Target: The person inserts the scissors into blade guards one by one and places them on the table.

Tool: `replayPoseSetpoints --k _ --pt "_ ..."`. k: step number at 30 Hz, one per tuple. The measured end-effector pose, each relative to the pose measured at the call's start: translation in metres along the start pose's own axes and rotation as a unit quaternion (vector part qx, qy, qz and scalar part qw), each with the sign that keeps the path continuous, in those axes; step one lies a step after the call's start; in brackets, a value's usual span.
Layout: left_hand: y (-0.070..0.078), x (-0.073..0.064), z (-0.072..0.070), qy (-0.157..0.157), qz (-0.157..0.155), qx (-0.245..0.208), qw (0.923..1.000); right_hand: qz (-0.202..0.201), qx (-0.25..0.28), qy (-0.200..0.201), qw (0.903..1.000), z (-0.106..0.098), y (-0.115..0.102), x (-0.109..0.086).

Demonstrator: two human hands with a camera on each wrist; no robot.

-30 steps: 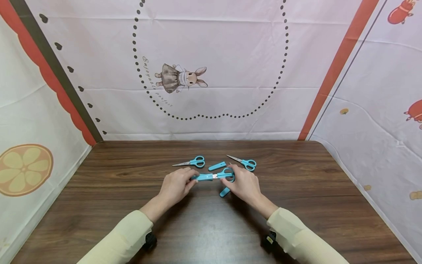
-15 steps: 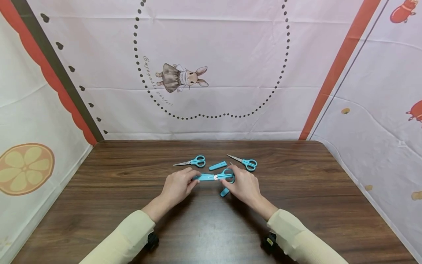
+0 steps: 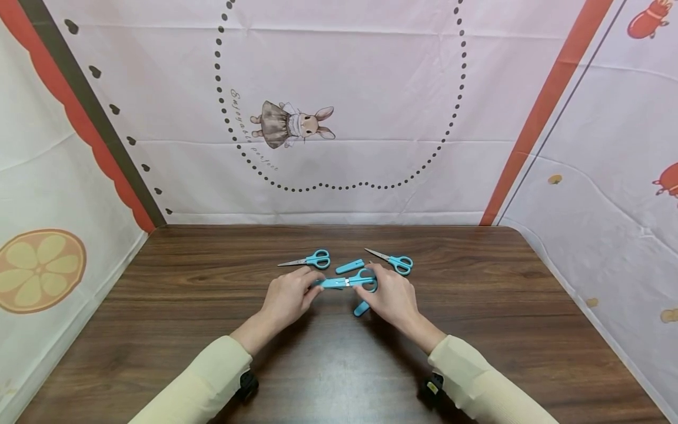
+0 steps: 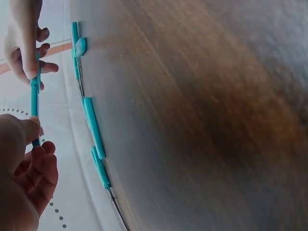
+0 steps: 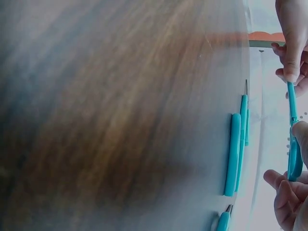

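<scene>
There're 3 prs blue scissors (image 3: 392,260), 3 blue blade caps (image 3: 349,267), 2 hands (image 3: 286,295) & 1 tbl (image 3: 159,330).

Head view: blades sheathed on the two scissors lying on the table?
No, the left pair of scissors and the right pair of scissors both show bare metal blades on the table.

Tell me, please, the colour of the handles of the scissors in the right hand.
Light blue; the handles show best in the head view.
</scene>
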State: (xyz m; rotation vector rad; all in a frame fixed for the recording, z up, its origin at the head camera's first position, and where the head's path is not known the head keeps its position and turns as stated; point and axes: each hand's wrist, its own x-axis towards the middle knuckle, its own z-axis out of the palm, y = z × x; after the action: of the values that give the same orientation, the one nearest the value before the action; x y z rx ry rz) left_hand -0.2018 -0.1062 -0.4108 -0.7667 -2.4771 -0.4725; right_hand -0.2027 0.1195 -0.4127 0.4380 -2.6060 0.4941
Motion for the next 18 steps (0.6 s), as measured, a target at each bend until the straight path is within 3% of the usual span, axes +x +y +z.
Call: replayPoseSetpoints --k 18 --pt "0.0001 0.0028 0.0004 -0.004 -0.001 -0.006 1.0 -0.005 0.0 -0.007 1.0 0.0003 -0.0053 0.0024"
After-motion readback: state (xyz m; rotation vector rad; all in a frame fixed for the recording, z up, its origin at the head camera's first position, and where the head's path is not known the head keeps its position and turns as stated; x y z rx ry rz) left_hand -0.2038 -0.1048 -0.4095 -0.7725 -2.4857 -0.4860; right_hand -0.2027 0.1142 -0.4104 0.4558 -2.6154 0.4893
